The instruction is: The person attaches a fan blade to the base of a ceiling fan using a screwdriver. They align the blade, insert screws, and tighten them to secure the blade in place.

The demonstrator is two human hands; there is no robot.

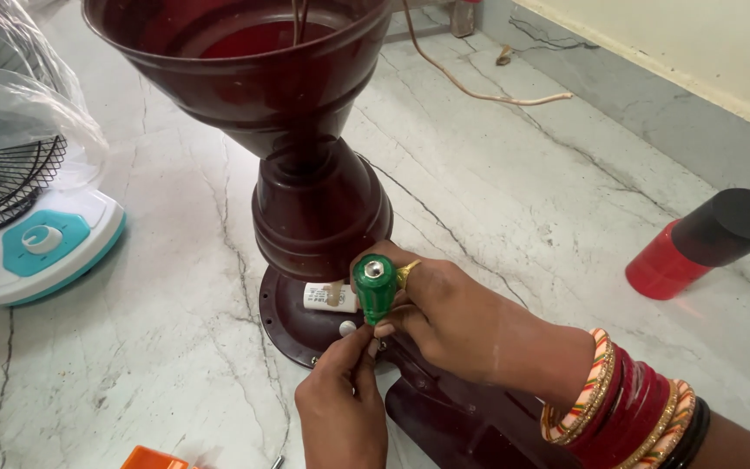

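Note:
A dark maroon ceiling fan (319, 204) stands on the marble floor, its cup-shaped canopy (236, 61) uppermost and a blade (453, 417) lying toward me. My right hand (453, 317) grips a green-handled screwdriver (375, 287) held upright over the fan's round base plate (292, 326). My left hand (340, 404) pinches the screwdriver's shaft just below the handle, near a small white screw spot on the plate. A white cylindrical capacitor (330, 297) sits on the plate beside the tool. Several red and gold bangles (627, 408) ring my right wrist.
A white and teal table fan (32, 234) partly in clear plastic stands at the left. A red cylinder with a black cap (705, 243) lies at the right. A tan cord (470, 82) trails across the floor beyond. An orange object (149, 458) shows at the bottom edge.

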